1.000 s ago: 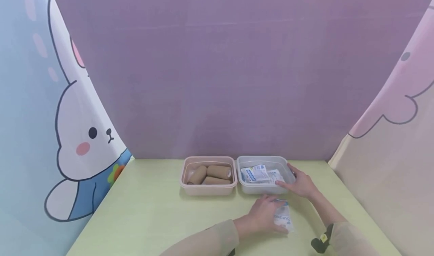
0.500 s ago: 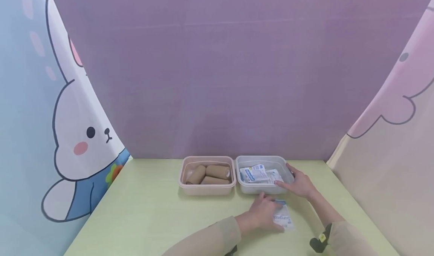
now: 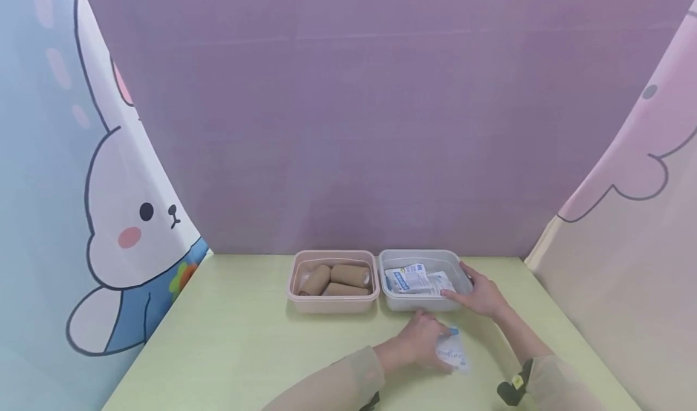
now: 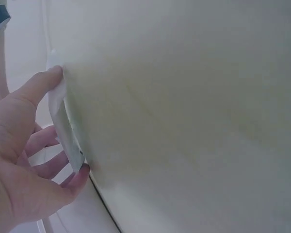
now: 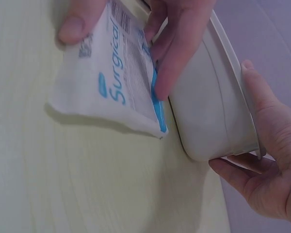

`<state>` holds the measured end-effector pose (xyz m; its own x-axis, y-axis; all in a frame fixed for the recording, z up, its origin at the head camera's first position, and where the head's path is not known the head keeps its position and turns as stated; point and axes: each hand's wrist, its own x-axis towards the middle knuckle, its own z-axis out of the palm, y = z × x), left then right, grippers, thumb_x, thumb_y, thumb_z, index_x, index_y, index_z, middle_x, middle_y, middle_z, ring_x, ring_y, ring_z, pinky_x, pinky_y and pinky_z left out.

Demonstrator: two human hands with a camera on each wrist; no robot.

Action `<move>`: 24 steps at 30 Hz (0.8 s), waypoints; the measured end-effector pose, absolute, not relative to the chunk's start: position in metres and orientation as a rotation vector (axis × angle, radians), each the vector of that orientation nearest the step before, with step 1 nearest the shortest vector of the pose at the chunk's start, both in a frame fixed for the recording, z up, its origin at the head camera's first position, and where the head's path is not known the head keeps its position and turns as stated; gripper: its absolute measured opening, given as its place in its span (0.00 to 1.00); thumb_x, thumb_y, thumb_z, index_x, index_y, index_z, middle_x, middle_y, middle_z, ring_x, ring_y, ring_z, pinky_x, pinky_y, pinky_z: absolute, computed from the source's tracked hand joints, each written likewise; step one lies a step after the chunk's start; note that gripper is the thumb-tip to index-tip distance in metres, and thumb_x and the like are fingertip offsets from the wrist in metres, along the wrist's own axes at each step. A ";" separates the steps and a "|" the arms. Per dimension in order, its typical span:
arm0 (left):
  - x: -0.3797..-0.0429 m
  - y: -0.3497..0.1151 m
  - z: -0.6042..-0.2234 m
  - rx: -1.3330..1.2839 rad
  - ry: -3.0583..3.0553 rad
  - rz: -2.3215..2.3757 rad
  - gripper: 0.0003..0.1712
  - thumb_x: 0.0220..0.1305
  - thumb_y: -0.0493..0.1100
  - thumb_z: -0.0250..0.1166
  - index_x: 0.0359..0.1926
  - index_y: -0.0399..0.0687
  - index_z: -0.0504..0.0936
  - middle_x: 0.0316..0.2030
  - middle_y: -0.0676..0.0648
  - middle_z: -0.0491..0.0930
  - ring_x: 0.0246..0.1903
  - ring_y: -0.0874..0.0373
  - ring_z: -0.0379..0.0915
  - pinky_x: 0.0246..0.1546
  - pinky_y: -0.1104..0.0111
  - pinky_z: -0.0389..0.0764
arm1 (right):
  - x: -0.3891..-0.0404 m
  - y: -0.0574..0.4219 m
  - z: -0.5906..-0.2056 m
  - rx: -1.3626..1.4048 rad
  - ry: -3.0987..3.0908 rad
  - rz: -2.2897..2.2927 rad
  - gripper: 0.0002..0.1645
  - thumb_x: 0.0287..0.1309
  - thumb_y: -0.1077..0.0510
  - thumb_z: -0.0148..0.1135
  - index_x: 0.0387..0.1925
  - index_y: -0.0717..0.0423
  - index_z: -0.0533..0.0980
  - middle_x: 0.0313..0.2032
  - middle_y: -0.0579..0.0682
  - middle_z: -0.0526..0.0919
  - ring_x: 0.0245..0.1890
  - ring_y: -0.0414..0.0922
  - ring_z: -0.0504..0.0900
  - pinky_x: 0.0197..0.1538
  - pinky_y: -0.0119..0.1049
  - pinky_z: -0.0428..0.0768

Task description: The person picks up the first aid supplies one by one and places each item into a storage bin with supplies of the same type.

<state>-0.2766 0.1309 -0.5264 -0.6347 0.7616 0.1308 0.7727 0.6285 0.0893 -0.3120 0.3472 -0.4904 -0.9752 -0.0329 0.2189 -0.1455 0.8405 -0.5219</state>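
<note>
My left hand (image 3: 416, 341) pinches a white packet (image 3: 452, 353) by its edges in front of the grey container. In the right wrist view the packet (image 5: 94, 90) reads "Surgical" in blue, has a blue band along one side, and tilts with a shadow beneath it. The left wrist view shows it edge-on and bowed between thumb and fingers. My right hand (image 3: 484, 296) grips the right side of the grey container (image 3: 419, 304), thumb at its front rim and fingers round the side wall. Inside that container lie several similar blue-and-white packets (image 3: 411, 278).
Left of the grey container, nearly against it, stands a pink container (image 3: 334, 305) with several brown bandage rolls (image 3: 351, 275). Both stand at the back of the pale green table (image 3: 234, 332). A purple backdrop (image 3: 348, 126) rises behind, with printed cloth (image 3: 130, 217) at the sides.
The fingers of my left hand have closed in on the packet, which now looks narrower and bowed instead of flat. My right hand and both containers have hardly moved.
</note>
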 end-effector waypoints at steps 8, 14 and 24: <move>-0.275 0.111 -0.519 -1.308 -2.751 -0.282 0.40 0.46 0.72 0.83 0.60 0.67 0.87 0.49 0.67 0.89 0.51 0.70 0.78 0.66 0.72 0.70 | -0.312 0.349 -0.492 0.134 -2.819 0.826 0.67 0.56 0.35 0.78 0.78 0.74 0.59 0.63 0.79 0.78 0.59 0.68 0.84 0.55 0.56 0.86; -0.270 0.091 -0.505 -1.322 -2.727 -0.377 0.39 0.46 0.71 0.83 0.60 0.67 0.88 0.54 0.65 0.89 0.57 0.67 0.77 0.70 0.70 0.71 | -0.311 0.350 -0.492 0.132 -2.832 0.820 0.67 0.56 0.34 0.78 0.78 0.74 0.59 0.64 0.80 0.77 0.61 0.70 0.83 0.57 0.60 0.85; -0.271 0.060 -0.455 -1.343 -2.656 -0.526 0.40 0.49 0.66 0.83 0.63 0.61 0.86 0.60 0.59 0.87 0.63 0.64 0.79 0.76 0.54 0.70 | -0.314 0.349 -0.490 0.145 -2.829 0.801 0.66 0.57 0.34 0.77 0.78 0.74 0.59 0.66 0.79 0.75 0.61 0.71 0.82 0.57 0.60 0.85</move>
